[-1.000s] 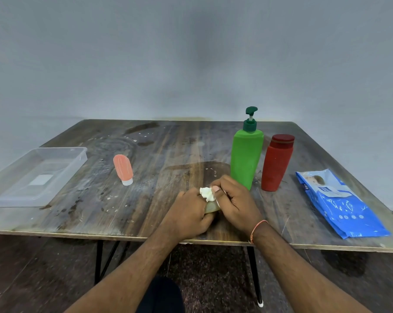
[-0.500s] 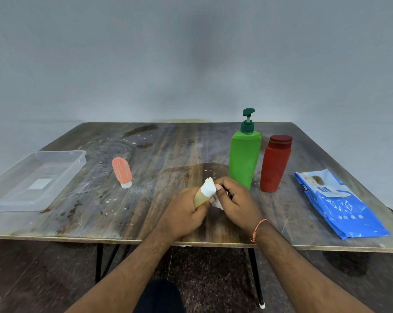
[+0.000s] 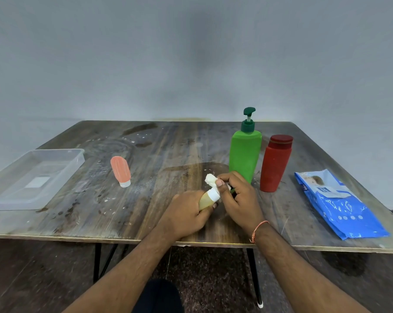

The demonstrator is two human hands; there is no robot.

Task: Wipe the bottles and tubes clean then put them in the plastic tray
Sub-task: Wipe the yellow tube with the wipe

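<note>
My left hand (image 3: 186, 213) grips a small yellow tube (image 3: 206, 199) with a white cap, tilted up to the right above the table's front. My right hand (image 3: 238, 199) pinches a crumpled white wipe (image 3: 210, 179) against the tube's cap end. A green pump bottle (image 3: 245, 154) stands just behind my right hand, and a red bottle (image 3: 275, 163) stands to its right. An orange tube (image 3: 120, 171) stands cap down on the left of the middle. The clear plastic tray (image 3: 17, 199) lies at the far left with nothing in it.
A blue pack of wipes (image 3: 340, 206) lies flat at the right near the table's edge. The wooden table (image 3: 100, 211) is stained and speckled. Its front edge runs just under my wrists.
The tube has come further out of my left hand, so its white cap now shows. The wipe has moved up past the cap end, held by my right fingers.
</note>
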